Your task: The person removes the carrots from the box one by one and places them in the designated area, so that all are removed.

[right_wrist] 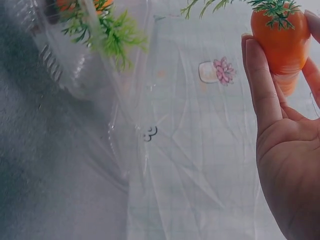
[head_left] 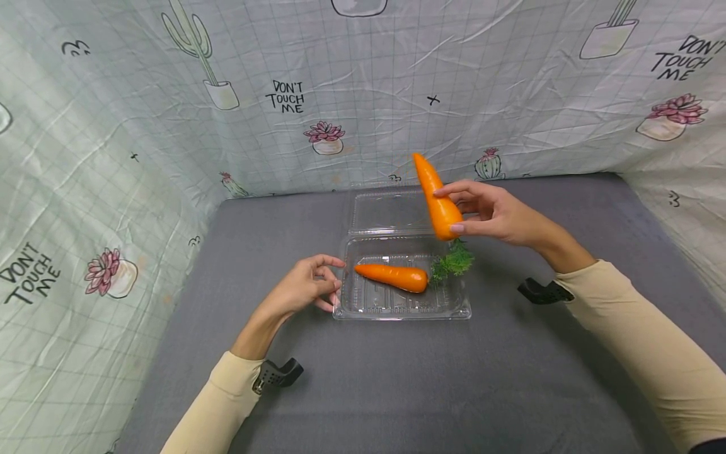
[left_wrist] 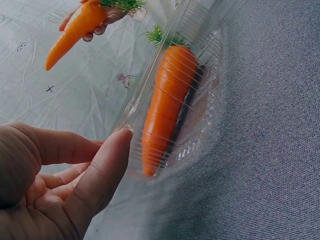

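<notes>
An open clear plastic container (head_left: pixel 462 312) stands on the grey cloth, its lid (head_left: pixel 386 211) folded back behind it. Inside lies one orange carrot (head_left: pixel 394 277), tip to the left, with green leaves at its thick end reaching over the right rim. My left hand (head_left: pixel 309 284) pinches the container's left rim between thumb and fingers, seen close in the left wrist view. Above the back right of the container, my right hand (head_left: pixel 488 211) grips a second carrot (head_left: pixel 433 195) near its thick end. That carrot points up and left in the head view; its leaves (right_wrist: pixel 275 12) show in the right wrist view.
Grey cloth (head_left: pixel 363 384) covers the table. A pale curtain (head_left: pixel 374 75) printed with potted plants and lettering hangs behind it and along both sides. Each wrist wears a black camera mount (head_left: pixel 280 373).
</notes>
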`<state>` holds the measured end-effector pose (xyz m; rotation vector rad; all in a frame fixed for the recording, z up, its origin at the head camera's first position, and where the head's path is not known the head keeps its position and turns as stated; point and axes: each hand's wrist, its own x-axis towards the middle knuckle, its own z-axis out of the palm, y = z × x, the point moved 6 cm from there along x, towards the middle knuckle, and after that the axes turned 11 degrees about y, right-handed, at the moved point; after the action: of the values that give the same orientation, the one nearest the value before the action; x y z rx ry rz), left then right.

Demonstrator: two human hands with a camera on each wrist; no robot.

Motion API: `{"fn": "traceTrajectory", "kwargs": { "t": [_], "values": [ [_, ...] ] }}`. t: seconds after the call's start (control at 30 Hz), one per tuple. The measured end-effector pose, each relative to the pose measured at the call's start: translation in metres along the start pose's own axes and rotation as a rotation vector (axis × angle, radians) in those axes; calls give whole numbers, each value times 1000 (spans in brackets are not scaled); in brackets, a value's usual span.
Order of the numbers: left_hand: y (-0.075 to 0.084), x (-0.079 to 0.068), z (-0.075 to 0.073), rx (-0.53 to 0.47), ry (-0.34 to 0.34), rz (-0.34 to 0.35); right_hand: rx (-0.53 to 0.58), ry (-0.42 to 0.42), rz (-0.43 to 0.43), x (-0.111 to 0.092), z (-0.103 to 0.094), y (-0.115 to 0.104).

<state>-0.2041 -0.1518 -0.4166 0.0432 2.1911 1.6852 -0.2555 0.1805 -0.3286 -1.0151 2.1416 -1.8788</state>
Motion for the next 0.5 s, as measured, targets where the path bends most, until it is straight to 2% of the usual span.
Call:
{"fn": "traceTrajectory", "kwargs": {
  "t": [0.5],
  "values": [
    [0,-1,0,-1,0,3,-59,47,51,-12,-21,12]
  ]
}}
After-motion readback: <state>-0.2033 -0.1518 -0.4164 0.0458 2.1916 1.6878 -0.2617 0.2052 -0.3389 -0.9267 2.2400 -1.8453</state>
